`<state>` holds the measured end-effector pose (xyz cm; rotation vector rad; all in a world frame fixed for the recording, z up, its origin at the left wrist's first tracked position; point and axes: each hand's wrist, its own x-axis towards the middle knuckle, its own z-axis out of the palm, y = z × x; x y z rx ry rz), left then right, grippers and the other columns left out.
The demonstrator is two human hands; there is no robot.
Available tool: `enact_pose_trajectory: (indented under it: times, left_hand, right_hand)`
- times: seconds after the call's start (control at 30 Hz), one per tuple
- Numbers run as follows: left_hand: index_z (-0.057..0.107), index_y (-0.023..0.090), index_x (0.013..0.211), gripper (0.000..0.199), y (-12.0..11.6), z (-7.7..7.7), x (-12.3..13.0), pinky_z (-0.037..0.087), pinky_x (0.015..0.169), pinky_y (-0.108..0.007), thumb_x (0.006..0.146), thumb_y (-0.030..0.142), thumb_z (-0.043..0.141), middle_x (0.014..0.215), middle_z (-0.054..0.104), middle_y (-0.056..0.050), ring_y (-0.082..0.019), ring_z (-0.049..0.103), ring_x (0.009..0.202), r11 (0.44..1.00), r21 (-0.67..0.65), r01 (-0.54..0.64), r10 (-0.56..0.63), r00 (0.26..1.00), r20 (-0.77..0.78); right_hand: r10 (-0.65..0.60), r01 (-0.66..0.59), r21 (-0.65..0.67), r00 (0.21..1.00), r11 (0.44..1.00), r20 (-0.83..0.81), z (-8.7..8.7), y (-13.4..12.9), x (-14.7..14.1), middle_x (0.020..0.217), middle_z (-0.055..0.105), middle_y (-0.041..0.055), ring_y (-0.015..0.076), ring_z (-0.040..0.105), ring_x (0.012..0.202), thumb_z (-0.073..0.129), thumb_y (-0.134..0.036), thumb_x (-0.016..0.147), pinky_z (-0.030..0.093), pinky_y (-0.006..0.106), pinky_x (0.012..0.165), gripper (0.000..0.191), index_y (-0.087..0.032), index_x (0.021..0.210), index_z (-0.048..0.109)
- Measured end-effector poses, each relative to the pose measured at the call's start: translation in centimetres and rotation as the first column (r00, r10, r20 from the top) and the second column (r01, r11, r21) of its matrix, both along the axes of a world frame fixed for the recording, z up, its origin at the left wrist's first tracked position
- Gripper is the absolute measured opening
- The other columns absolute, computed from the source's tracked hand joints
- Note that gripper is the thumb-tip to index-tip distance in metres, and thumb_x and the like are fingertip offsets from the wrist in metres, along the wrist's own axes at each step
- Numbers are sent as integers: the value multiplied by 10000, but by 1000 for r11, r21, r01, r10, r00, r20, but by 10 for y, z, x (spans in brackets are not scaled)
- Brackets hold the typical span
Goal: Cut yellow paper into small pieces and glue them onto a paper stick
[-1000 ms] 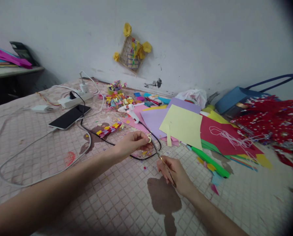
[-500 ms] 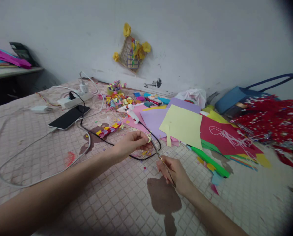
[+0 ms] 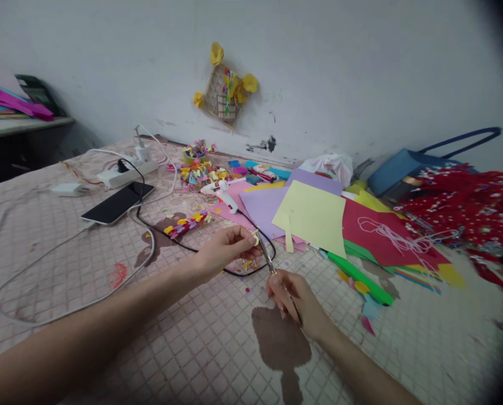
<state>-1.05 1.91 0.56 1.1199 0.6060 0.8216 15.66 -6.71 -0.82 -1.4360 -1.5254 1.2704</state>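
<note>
Between its thumb and fingers my left hand [image 3: 233,246] pinches a small pale yellow paper piece [image 3: 256,238]. My right hand [image 3: 291,293] is wrapped round scissors [image 3: 267,256], whose blades point up and left and meet the edge of that piece. Behind the hands lies a pale yellow sheet [image 3: 314,214] with a narrow strip [image 3: 288,233] on its lower left. A white glue gun [image 3: 224,194] rests on pink and purple paper, its black cord looping round near my left fingertips.
On the left are a phone [image 3: 118,203], a white power strip [image 3: 127,174] and loose cables. Small paper flowers [image 3: 203,172] are heaped at the back. Red paper [image 3: 382,230] with white string, a green roll [image 3: 361,278] and a blue bag [image 3: 403,169] lie on the right.
The scissor blades look slightly wider and have shifted a little against the pale yellow piece. Both hands stay nearly in place, and the whole view has shifted slightly.
</note>
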Motion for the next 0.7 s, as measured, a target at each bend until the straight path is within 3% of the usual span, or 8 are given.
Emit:
enact_pose_trajectory:
  times: [0.7]
  left_hand:
    - [497, 132, 713, 258, -8, -2, 7, 438, 627, -231, 694, 324, 668, 660, 610, -9, -91, 573, 613, 993, -53, -109, 112, 992, 53]
  right_hand:
    - [-39, 34, 64, 997, 997, 66, -4, -1, -2, 431, 352, -71, 68, 337, 370, 389, -539, 833, 256, 202, 375, 433, -177, 601, 438]
